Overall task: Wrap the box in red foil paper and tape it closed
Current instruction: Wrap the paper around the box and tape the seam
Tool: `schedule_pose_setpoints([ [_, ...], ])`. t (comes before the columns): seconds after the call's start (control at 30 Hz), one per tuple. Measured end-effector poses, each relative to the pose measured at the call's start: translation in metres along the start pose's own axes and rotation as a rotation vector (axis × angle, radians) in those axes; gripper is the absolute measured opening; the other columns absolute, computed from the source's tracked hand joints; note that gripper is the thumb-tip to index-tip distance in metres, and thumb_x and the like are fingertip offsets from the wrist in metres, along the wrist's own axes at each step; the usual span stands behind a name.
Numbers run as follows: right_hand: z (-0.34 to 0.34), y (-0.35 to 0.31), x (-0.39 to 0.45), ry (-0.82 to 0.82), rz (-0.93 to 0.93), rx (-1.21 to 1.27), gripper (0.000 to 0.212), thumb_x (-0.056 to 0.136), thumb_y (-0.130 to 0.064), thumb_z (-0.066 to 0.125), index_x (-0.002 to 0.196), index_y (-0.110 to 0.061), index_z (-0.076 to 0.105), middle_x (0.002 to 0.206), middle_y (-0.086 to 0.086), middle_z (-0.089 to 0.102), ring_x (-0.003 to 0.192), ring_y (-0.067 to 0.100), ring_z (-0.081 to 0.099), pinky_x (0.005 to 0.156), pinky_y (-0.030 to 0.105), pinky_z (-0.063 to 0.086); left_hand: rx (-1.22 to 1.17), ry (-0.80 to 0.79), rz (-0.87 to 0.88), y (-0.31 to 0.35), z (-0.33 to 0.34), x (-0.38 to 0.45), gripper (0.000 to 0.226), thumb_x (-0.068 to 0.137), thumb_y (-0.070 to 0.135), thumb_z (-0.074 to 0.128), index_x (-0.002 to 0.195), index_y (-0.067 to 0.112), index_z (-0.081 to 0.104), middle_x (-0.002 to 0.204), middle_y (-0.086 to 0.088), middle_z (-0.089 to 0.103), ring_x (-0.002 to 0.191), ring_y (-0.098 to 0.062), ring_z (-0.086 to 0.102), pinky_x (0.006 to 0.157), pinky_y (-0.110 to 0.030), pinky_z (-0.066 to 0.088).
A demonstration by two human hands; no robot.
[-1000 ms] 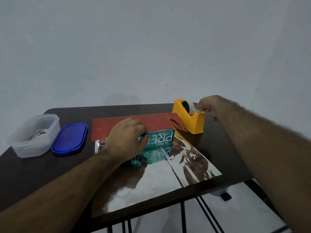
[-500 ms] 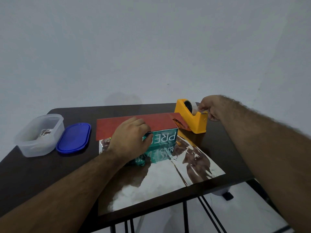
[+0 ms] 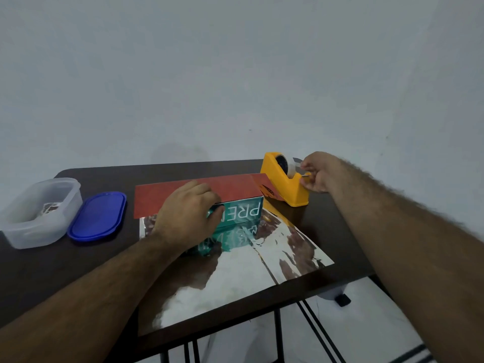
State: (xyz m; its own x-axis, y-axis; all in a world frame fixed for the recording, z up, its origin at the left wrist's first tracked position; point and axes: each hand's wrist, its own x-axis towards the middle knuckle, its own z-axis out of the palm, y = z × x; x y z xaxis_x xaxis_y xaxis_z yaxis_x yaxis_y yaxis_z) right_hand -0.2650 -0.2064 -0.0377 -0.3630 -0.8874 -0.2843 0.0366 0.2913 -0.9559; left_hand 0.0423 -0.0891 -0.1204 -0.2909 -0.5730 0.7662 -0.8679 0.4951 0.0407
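- Silver, mirror-bright foil paper [image 3: 235, 279] lies creased nearest you on the dark table [image 3: 39, 271].
- Your left hand [image 3: 187, 218] grips the teal box [image 3: 243, 214], lettered "PRE", pinning the red flap over its top.
- Your right hand [image 3: 318, 172] pinches tape at the yellow dispenser [image 3: 285, 187].

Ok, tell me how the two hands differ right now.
The left hand rests on the box, holding the red foil paper down over its top; the right hand reaches to the yellow tape dispenser. The left lies knuckles-up, pressing; the right curls its fingers, pinching at the tape end. Both are bare and over the dark table.
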Motion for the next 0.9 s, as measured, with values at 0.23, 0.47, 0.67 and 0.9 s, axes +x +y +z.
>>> schedule_pose_setpoints([
  [0.23,0.003,0.026,0.003,0.024,-0.039,0.344,0.019,0.086,-0.001,0.061,0.103,-0.009,0.063,0.102,0.005,0.051,0.075,0.014,0.044,0.054,0.028,0.058,0.0,0.012,-0.005,0.0,-0.001,0.0,0.013,0.088,0.025,0.083,0.094,0.014,0.082,0.088,0.003,0.074,0.083,-0.023,0.066,0.076,-0.036,0.055],
  [0.47,-0.006,0.047,0.012,-0.002,-0.059,0.586,0.011,0.083,0.005,0.061,0.092,-0.001,0.06,0.084,0.009,0.045,0.073,0.016,0.045,0.064,0.038,0.065,0.004,-0.003,-0.016,-0.001,0.0,0.0,0.014,0.091,0.028,0.081,0.097,0.015,0.082,0.091,0.003,0.075,0.086,-0.022,0.065,0.079,-0.037,0.054],
  [0.67,-0.008,0.059,0.01,0.013,-0.036,0.507,0.028,0.082,-0.006,0.069,0.108,0.0,0.07,0.087,0.008,0.047,0.077,0.018,0.049,0.058,0.034,0.062,0.019,-0.016,-0.027,-0.001,-0.001,0.001,0.016,0.092,0.028,0.08,0.099,0.014,0.082,0.092,0.001,0.075,0.087,-0.023,0.066,0.08,-0.038,0.055],
  [0.9,-0.005,0.065,0.002,0.158,-0.011,0.401,0.042,0.073,-0.015,0.078,0.114,-0.012,0.069,0.096,0.006,0.058,0.076,0.015,0.053,0.049,0.026,0.053,0.024,-0.035,-0.044,-0.001,-0.001,0.001,0.019,0.093,0.03,0.079,0.102,0.014,0.082,0.094,0.001,0.076,0.09,-0.022,0.065,0.083,-0.039,0.055],
])
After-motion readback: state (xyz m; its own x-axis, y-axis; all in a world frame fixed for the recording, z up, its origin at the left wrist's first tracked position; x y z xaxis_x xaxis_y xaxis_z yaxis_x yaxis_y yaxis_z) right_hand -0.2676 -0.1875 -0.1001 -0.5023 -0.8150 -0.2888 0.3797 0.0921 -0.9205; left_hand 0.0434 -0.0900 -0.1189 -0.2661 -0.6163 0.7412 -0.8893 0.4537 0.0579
